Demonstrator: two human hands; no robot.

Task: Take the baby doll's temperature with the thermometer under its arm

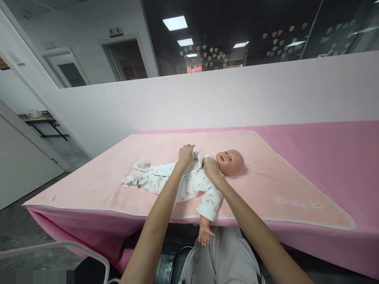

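A bald baby doll (232, 162) lies on its back, head to the right, dressed in a white printed romper (189, 183). My right hand (211, 167) is closed on the romper's front near the collar, just below the doll's chin. At the far side of the doll's chest is my left hand (186, 153), its fingers curled; their tips are hidden, so I cannot tell what they hold. The doll's near arm, in its cuffed sleeve, reaches over the table's front edge, with the bare doll hand (205, 236) hanging out. The romper's empty-looking feet lie flat at the left.
A peach blanket (284, 177) with a pale border lies under the doll, on a pink tablecloth (331, 157). A white wall (237, 98) with dark glass above stands behind. My grey-trousered legs (222, 260) are beneath the front edge. A light curved rail (74, 245) is at lower left.
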